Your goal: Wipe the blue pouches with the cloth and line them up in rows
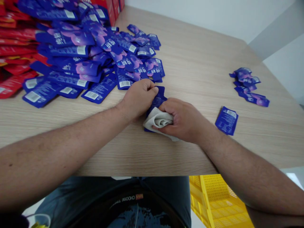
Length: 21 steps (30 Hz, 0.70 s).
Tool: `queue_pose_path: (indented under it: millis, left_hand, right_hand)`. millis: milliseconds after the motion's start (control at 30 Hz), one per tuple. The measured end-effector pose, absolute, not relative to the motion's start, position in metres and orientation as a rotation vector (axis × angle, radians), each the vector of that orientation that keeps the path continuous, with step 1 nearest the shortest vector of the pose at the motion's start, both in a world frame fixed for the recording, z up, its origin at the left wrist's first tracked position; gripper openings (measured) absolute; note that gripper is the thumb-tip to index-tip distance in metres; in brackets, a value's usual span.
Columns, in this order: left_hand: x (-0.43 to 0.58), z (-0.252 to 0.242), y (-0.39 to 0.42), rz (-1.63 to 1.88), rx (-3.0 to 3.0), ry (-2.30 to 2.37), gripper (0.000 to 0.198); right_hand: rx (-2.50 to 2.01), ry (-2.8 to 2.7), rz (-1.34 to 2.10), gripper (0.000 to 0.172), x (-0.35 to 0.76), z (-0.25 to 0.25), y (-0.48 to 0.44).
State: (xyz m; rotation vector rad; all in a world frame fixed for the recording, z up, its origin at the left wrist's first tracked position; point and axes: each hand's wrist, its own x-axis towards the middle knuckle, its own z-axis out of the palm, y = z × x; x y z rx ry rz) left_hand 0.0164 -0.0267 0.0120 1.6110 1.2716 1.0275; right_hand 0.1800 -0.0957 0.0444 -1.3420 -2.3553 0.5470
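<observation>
A blue packet (157,100) lies on the table between my hands, partly covered by a folded whitish cloth (158,119). My left hand (140,96) is closed at the packet's upper left edge, with thumb and forefinger pinched on it. Wrapped round the cloth, my right hand (181,118) presses it on the packet's lower part. Just beyond my left hand spreads a heap of blue and purple packets (102,53), many showing white barcode labels.
Red packets (16,53) are stacked at the far left, with red boxes (110,11) behind the heap. To the right lie a single blue packet (226,121) and a small group of packets (248,85). A yellow plastic crate (220,199) stands below the table's front edge.
</observation>
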Motion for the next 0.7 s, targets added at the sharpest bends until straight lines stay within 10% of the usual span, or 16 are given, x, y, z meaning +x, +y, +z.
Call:
queue_pose_path:
  millis: [700]
  left_hand:
    - [0.013,0.008,-0.018,1.102,1.454,1.222,0.017]
  right_hand:
    - [-1.325,-2.433,0.506,0.019,0.195,0.045,-0.088]
